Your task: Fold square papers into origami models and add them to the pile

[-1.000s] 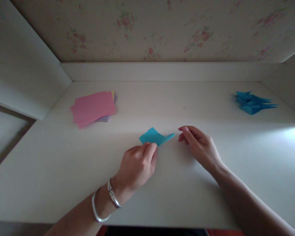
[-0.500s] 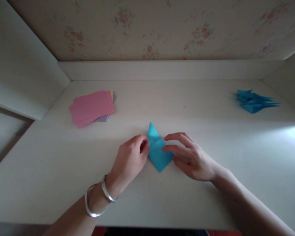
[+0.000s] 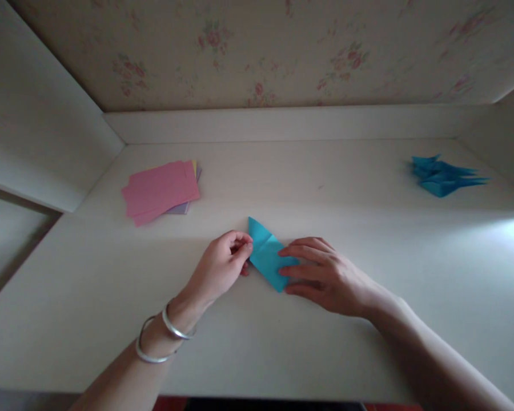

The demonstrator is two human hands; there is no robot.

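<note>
1. Turquoise paper (image 3: pixel 266 251), folded, with a crease across it, lies near the middle of the white table (image 3: pixel 248 348), between the two hands.
2. Left hand (image 3: pixel 220 265): thumb and forefinger pinched together on the paper's left edge. Two silver-coloured bangles (image 3: pixel 174 331) sit around the wrist.
3. Right hand (image 3: pixel 332 277): fingers spread and extended, fingertips resting on the paper's right end; not closed around it.
4. Paper position: one pointed corner faces away from the person, up and to the left; another faces the person. Its right end is partly hidden by fingers.
5. Pink sheets (image 3: pixel 163 191) lie stacked at far left, yellow and purple edges showing beneath.
6. Pointed blue folded pieces (image 3: pixel 443 180) lie grouped at far right, well apart from the hands.
</note>
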